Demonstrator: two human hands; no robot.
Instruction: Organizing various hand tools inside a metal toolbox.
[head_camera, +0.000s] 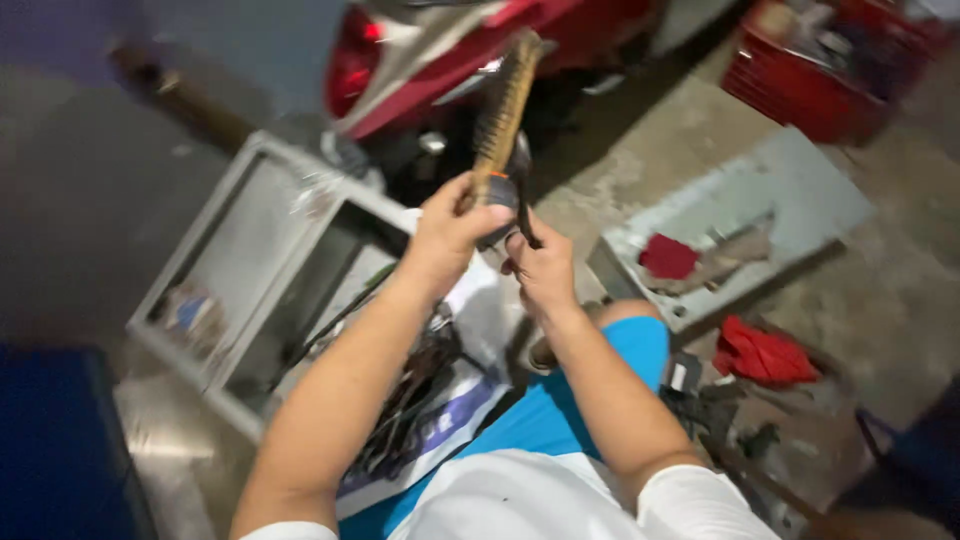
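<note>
While the left hand (447, 232) clasps the wire brush (505, 105) handle, its long axis rising far-right, the right hand (540, 268) pinches a small dark part (508, 192) just beside.

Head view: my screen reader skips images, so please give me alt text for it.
A left hand grips a wooden wire brush against a small dark part held by the right hand, above a concrete floor with red rags.

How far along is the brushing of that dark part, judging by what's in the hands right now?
Done: tools lie spread on a sheet by the knee, red rags out on the floor. In hand: the left hand grips a wooden-handled wire brush, raised against a small dark part held by the right hand. Left: the blur hides how clean the part is.
</note>
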